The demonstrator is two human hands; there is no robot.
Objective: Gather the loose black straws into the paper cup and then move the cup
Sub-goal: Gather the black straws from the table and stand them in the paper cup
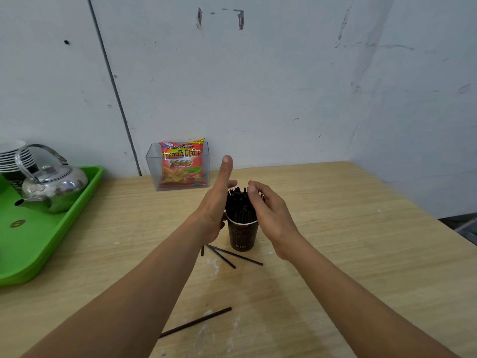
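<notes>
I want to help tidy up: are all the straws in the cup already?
No, loose straws lie on the table beside the cup, and one straw lies nearer the camera.

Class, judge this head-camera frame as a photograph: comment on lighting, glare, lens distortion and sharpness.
Head view throughout: light is soft and even, with only faint shadows by the paper cup; bright glare spots sit on the steel kettle; the wide-angle lens slightly bows the wall seam; the black straws merge into one dark mass.
</notes>
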